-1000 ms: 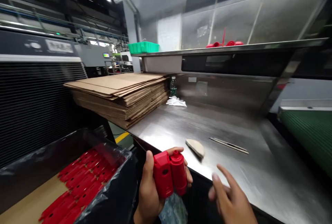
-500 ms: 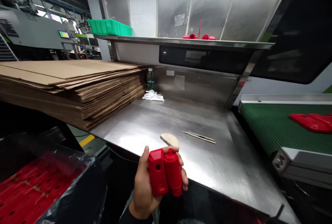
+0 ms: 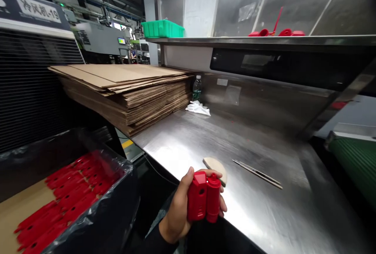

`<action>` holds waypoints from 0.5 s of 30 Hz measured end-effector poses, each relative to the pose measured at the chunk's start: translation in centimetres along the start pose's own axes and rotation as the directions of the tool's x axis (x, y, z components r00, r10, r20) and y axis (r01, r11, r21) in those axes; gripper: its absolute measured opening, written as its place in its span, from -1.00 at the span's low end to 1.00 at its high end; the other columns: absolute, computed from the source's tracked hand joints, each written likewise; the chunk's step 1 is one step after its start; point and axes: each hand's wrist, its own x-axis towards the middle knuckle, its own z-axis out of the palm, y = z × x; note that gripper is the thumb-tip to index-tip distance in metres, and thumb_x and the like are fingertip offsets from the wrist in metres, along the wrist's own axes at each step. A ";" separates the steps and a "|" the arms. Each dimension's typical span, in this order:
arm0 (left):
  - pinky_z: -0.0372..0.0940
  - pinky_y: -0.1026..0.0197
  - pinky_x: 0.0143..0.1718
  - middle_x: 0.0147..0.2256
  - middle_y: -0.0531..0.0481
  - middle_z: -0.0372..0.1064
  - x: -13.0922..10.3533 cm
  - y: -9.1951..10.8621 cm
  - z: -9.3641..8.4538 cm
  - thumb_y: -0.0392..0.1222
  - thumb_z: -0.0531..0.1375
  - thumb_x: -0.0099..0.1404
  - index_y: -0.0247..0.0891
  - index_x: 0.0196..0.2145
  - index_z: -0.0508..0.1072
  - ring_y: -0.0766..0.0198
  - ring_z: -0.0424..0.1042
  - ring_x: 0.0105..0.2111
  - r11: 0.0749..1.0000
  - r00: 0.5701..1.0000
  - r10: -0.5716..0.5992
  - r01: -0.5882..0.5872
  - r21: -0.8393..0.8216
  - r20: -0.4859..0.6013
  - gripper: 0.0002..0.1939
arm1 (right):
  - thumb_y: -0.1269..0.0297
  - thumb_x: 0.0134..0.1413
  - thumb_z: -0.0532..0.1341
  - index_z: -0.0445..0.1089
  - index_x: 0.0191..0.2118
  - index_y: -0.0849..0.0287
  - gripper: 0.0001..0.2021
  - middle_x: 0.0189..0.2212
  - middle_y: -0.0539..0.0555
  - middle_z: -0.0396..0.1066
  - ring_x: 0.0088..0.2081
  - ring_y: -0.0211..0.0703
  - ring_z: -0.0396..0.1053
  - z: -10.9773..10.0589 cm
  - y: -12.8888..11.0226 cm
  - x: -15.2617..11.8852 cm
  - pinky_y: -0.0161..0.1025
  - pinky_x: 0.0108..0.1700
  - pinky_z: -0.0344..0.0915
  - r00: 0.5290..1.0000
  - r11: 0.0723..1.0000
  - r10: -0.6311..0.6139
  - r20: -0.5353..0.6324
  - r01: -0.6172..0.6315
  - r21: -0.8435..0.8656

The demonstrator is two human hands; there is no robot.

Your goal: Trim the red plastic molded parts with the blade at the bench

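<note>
My left hand [image 3: 180,211] grips a red plastic part [image 3: 204,201], a blocky piece with a rounded cylinder on its right side, held upright at the near edge of the steel table [image 3: 264,207]. Just beyond it on the table lie a beige half-round pad [image 3: 216,164] and thin metal tweezers [image 3: 257,173]. My right hand is out of view. At the lower left a box lined with black plastic [image 3: 96,222] holds several flat red parts [image 3: 63,203] in rows.
A tall stack of flat cardboard sheets [image 3: 126,89] covers the table's left end. A water bottle [image 3: 197,88] and a white glove [image 3: 198,108] sit by the back wall. A shelf above carries a green bin [image 3: 162,29] and red pieces [image 3: 276,31]. A green conveyor [image 3: 357,160] is at right.
My right hand, seen a second ago at the lower right, has left the view. The camera swung right to the conveyor and back left; my left hand keeps its hold on the red part.
</note>
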 end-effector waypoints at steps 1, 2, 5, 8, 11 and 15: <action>0.34 0.12 -0.36 -0.24 -0.21 0.43 0.2 0.1 -0.1 0.17 -0.21 0.44 -0.36 0.00 0.45 0.09 0.51 -0.39 1.000 1.000 -0.018 0.018 0.023 -0.011 -0.35 | 0.19 0.27 0.13 0.49 -0.39 -0.07 -0.76 -0.40 -0.02 0.51 -0.07 -0.03 0.47 -0.3 -0.2 0.2 -0.17 -0.34 0.52 1.000 1.000 -0.016 0.016 0.016 -0.017; 0.34 0.13 -0.36 -0.25 -0.20 0.41 0.3 0.2 -0.2 0.18 -0.21 0.43 -0.37 -0.02 0.46 0.09 0.50 -0.38 0.998 0.999 -0.032 0.033 0.049 -0.025 -0.34 | 0.22 0.21 0.21 0.47 -0.43 -0.11 -0.82 -0.38 -0.02 0.52 -0.07 -0.05 0.47 -0.6 -0.4 0.5 -0.18 -0.34 0.53 1.000 0.999 -0.027 0.014 0.027 -0.022; 0.35 0.08 -0.33 -0.23 -0.22 0.40 0.6 0.5 -0.4 0.21 -0.21 0.42 -0.39 -0.01 0.46 0.04 0.50 -0.35 0.993 0.998 -0.040 0.045 0.112 -0.043 -0.32 | 0.22 0.20 0.22 0.46 -0.45 -0.01 -0.81 -0.43 -0.01 0.50 -0.12 -0.10 0.48 -1.6 -1.2 1.2 -0.18 -0.22 0.54 0.998 0.997 -0.060 0.031 0.061 -0.048; 0.36 0.02 -0.30 -0.20 -0.26 0.41 0.4 0.9 -0.8 0.21 -0.18 0.41 -0.37 0.00 0.44 -0.02 0.51 -0.32 0.993 0.999 -0.016 0.020 0.116 -0.034 -0.34 | 0.23 0.23 0.16 0.47 -0.43 0.06 -0.77 -0.45 -0.02 0.48 -0.12 -0.13 0.49 -2.0 -2.3 1.9 -0.18 -0.18 0.53 0.993 0.994 -0.085 0.083 0.091 -0.068; 0.37 0.00 -0.32 -0.16 -0.26 0.41 0.0 1.4 -1.2 0.19 -0.16 0.42 -0.33 0.01 0.43 0.01 0.51 -0.34 0.997 0.997 0.008 -0.002 0.080 -0.071 -0.38 | 0.17 0.18 0.19 0.48 -0.45 0.00 -0.79 -0.40 0.01 0.50 -0.11 -0.09 0.49 -2.4 -3.6 2.8 -0.22 -0.27 0.54 0.981 0.990 -0.105 0.166 0.119 -0.078; 0.38 -0.01 -0.31 -0.11 -0.27 0.40 -0.4 1.8 -1.3 0.16 -0.18 0.44 -0.33 0.01 0.42 0.04 0.52 -0.35 0.997 0.992 0.030 -0.021 0.068 -0.126 -0.40 | 0.15 0.33 -0.12 0.52 -0.37 0.10 -0.52 -0.35 0.00 0.45 -0.03 -0.03 0.46 -5.2 -4.9 2.4 -0.23 -0.25 0.48 0.961 0.987 -0.090 0.262 0.120 -0.103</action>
